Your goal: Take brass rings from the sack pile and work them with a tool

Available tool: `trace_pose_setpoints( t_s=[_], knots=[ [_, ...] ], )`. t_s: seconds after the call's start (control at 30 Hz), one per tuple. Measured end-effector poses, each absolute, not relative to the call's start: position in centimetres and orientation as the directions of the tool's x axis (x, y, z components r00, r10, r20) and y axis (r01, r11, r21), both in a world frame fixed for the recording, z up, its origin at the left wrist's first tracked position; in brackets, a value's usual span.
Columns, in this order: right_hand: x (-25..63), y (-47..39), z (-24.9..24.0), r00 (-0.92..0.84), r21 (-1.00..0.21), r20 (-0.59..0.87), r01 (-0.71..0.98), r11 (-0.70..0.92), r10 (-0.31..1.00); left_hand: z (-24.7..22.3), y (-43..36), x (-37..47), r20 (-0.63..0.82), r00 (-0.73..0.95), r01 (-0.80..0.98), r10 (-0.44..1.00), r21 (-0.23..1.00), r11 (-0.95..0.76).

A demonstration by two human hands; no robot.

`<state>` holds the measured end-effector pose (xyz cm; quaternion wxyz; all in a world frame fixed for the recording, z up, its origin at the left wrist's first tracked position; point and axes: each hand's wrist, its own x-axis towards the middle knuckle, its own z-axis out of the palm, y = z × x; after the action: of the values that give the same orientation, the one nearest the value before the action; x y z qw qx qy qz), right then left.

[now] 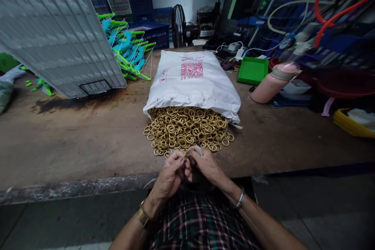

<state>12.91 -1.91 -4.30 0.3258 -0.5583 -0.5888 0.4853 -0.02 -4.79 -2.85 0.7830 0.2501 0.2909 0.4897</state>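
Observation:
A pile of several small brass rings spills from the open mouth of a white sack lying on the brown worktable. My left hand and my right hand meet at the table's near edge, just in front of the pile. The fingertips of both hands pinch together around a brass ring between them. My right hand also holds a small pale piece at its fingertips; what it is cannot be made out.
A tilted white wire rack stands at the left. Green and teal clips lie behind it. A green tray, a pink bottle, a fan and a yellow bin sit at the back and right.

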Motion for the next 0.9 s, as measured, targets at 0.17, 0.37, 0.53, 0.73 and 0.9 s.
trace_pose_setpoints(
  t_s=[0.17,0.37,0.53,0.73,0.9],
  knots=[
    [12.4,-2.3,-4.8,-0.296,-0.951,-0.308,0.074,-0.300,0.904,-3.1,-4.7,0.1,-0.220,0.338,-0.626,0.915,0.673,0.393],
    [12.3,-2.3,-5.0,-0.281,-0.955,-0.292,0.031,-0.295,0.914,-3.9,-4.6,0.3,-0.348,0.271,-0.617,0.898,0.653,0.439],
    [12.7,-2.2,-5.4,-0.208,-0.973,-0.220,0.116,-0.199,0.953,-4.3,-4.7,0.2,-0.420,0.224,-0.587,0.879,0.662,0.466],
    [12.4,-2.5,-4.6,-0.353,-0.968,-0.248,0.053,-0.246,0.902,-4.4,-4.8,-0.2,-0.344,0.226,-0.537,0.911,0.736,0.411],
    [12.4,-2.4,-4.1,-0.231,-0.977,-0.141,0.192,-0.097,0.963,-4.7,-4.8,-0.3,-0.333,0.199,-0.482,0.922,0.786,0.388]
  ],
)
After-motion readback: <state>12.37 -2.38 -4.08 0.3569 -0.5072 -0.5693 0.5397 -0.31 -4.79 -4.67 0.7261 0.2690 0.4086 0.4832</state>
